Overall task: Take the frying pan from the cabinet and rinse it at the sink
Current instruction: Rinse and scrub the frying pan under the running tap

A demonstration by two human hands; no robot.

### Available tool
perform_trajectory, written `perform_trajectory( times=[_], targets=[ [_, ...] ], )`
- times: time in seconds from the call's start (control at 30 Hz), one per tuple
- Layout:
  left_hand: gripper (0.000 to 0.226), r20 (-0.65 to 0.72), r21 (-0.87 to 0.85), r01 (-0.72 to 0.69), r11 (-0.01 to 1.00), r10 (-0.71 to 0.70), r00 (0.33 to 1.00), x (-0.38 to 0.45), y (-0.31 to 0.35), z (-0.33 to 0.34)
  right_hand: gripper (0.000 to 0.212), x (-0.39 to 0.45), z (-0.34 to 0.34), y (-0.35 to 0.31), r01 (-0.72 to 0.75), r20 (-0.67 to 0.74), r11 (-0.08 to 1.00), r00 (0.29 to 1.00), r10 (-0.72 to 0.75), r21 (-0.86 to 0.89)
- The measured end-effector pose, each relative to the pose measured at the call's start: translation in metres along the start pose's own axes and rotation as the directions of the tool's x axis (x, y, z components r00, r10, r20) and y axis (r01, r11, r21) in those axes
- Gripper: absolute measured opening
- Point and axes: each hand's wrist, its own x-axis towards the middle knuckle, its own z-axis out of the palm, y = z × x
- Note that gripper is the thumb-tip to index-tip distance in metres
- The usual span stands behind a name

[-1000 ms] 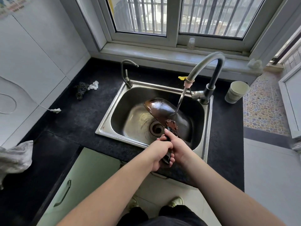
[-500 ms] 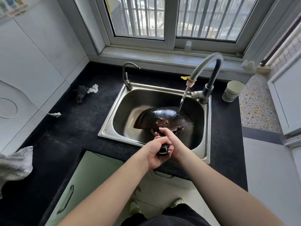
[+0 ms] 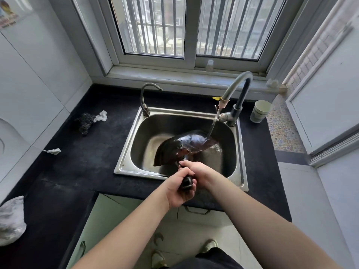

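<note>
A dark frying pan [image 3: 174,150] hangs tilted inside the steel sink [image 3: 128,144], its bowl turned to the left and its rounded underside up. Water streams from the tall grey faucet [image 3: 238,88] onto the pan's right side. My left hand [image 3: 178,188] grips the end of the black handle [image 3: 186,182] over the sink's front rim. My right hand [image 3: 198,170] grips the same handle just beyond it, nearer the pan.
A second small tap [image 3: 144,98] stands at the sink's back left. A pale cup [image 3: 260,111] sits right of the faucet. A dark scrubber with a white scrap [image 3: 87,121] lies on the black counter [image 3: 81,162]; a plastic bag [image 3: 10,220] sits front left. Green cabinet doors [image 3: 97,226] below.
The pan has been rolled over under the running water, from showing its inside to showing its underside. Both hands stayed on the handle. The view has tipped upward.
</note>
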Motion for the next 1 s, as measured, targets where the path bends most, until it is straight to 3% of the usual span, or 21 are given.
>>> perform_trajectory(
  times=[0.17, 0.43, 0.6, 0.87, 1.0],
  targets=[
    [0.013, -0.003, 0.093, 0.035, 0.995, -0.035, 0.999, -0.003, -0.012, -0.029, 0.032, 0.005, 0.022, 0.023, -0.097, -0.002, 0.993, 0.995, 0.097, 0.063],
    [0.019, -0.018, 0.319, 0.085, 0.944, -0.084, 0.996, -0.012, -0.027, -0.063, 0.024, 0.002, 0.04, 0.06, -0.155, 0.031, 0.931, 0.988, 0.153, 0.331],
    [0.006, -0.022, 0.479, 0.064, 0.876, -0.061, 0.998, -0.009, -0.039, -0.069, 0.028, 0.003, 0.043, 0.077, -0.186, 0.013, 0.887, 0.98, 0.199, 0.423],
    [0.008, 0.011, 0.484, -0.033, 0.874, 0.031, 0.999, -0.008, -0.047, -0.062, 0.05, 0.003, 0.043, 0.085, -0.112, -0.035, 0.886, 0.989, 0.143, 0.451],
    [0.006, 0.043, 0.479, -0.075, 0.875, 0.062, 0.997, -0.008, -0.054, -0.062, 0.041, -0.004, 0.04, 0.088, -0.075, -0.058, 0.885, 0.992, 0.114, 0.459]
  ],
)
